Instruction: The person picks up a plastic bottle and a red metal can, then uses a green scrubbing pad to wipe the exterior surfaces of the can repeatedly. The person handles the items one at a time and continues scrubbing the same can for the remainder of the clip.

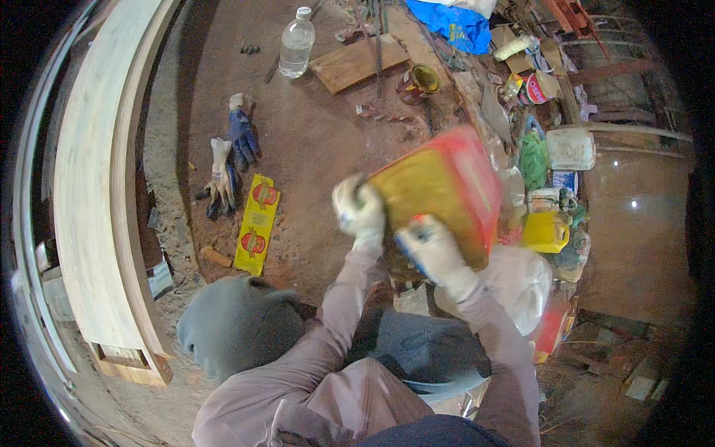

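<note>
A red and yellow box-shaped container, blurred by motion, is tilted in front of me above the floor. My left hand, in a whitish glove, is closed at its left edge. My right hand, in a white and blue glove, is at the container's near side with its fingers curled. A small orange bit shows at those fingers; what it belongs to is too smeared to tell. To the left on the floor lie a pair of work gloves and a flat yellow strip with red emblems.
A long pale wooden beam runs along the left. Farther off are a clear bottle, a wooden board and an open can. Along the right side are a yellow jug, a translucent container and other clutter.
</note>
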The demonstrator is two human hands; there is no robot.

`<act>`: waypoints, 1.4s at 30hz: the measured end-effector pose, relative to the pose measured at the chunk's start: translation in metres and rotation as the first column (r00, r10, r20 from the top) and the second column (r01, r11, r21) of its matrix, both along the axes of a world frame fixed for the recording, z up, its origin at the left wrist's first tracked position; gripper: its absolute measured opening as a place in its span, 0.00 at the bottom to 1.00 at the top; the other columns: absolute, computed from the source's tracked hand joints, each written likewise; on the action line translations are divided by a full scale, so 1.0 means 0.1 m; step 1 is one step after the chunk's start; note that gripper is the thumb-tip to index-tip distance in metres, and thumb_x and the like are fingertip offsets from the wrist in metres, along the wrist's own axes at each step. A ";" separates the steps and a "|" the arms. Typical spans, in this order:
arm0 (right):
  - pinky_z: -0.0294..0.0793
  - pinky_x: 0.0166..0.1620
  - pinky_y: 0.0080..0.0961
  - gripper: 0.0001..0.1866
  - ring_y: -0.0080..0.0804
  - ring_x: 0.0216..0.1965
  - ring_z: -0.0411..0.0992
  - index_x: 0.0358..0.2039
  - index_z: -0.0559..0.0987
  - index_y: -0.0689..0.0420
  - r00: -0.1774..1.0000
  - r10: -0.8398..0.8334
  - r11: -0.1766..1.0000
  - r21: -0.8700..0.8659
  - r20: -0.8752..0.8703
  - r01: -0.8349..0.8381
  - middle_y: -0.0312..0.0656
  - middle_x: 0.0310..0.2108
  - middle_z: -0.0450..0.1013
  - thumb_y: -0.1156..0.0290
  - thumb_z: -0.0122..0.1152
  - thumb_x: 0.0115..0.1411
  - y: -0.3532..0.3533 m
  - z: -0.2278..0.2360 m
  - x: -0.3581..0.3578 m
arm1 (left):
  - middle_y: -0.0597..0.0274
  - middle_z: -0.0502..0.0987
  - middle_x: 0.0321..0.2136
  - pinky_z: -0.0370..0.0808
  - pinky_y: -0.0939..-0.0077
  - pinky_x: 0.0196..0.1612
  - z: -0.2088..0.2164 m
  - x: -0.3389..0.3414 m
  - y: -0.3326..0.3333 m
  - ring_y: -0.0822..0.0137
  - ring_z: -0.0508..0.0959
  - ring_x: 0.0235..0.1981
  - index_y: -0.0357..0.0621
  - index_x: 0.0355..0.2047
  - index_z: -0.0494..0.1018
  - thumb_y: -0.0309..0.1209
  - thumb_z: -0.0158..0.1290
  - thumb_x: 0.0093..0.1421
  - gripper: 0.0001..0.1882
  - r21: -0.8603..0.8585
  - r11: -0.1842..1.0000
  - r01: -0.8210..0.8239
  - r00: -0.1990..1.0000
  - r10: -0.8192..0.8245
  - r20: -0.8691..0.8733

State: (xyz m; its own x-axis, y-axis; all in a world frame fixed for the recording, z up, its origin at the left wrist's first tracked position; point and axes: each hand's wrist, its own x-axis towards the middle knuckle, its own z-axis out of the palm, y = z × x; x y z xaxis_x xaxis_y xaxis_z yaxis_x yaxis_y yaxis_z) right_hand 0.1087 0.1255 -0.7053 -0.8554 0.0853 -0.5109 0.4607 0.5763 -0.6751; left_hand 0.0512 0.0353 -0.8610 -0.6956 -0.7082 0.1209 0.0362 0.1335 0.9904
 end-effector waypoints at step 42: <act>0.74 0.22 0.21 0.15 0.25 0.21 0.71 0.37 0.78 0.58 0.879 -0.383 0.919 -0.024 -0.285 0.393 0.38 0.27 0.74 0.58 0.61 0.63 0.64 0.63 -0.55 | 0.51 0.70 0.52 0.71 0.53 0.53 1.47 -0.40 0.32 0.48 0.68 0.55 0.51 0.53 0.70 0.44 0.52 0.56 0.25 -0.172 0.799 0.577 0.809 -0.530 0.253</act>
